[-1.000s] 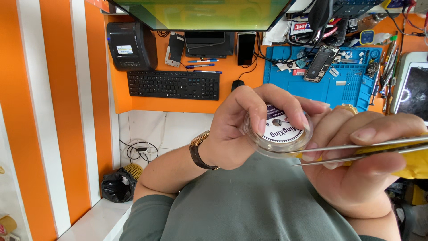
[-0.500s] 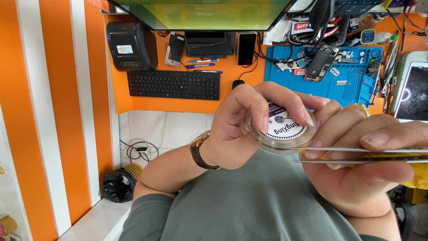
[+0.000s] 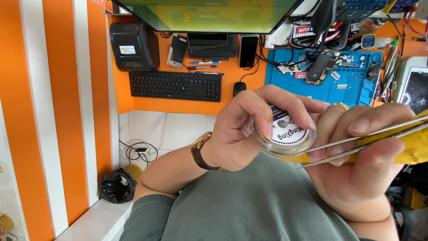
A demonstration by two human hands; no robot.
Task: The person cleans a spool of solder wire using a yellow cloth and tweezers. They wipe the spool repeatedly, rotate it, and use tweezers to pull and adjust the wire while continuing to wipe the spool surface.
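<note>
A small round clear plastic spool case with a white printed label (image 3: pixel 285 134) is pinched by its rim in the left hand (image 3: pixel 249 129), fingers curled closed around it, apparently so that the label face stays exposed. Just beside the case, slim metal tweezers (image 3: pixel 356 145) are gripped in the right hand (image 3: pixel 361 178), closed on them together with a yellow strip (image 3: pixel 410 145); the tips are laid at the case's lower edge. Beyond the case, an orange counter (image 3: pixel 178 105) carries a black keyboard (image 3: pixel 176 85), a black mouse (image 3: pixel 239 88) and a blue work mat (image 3: pixel 347 89) holding an opened phone (image 3: pixel 322 67).
</note>
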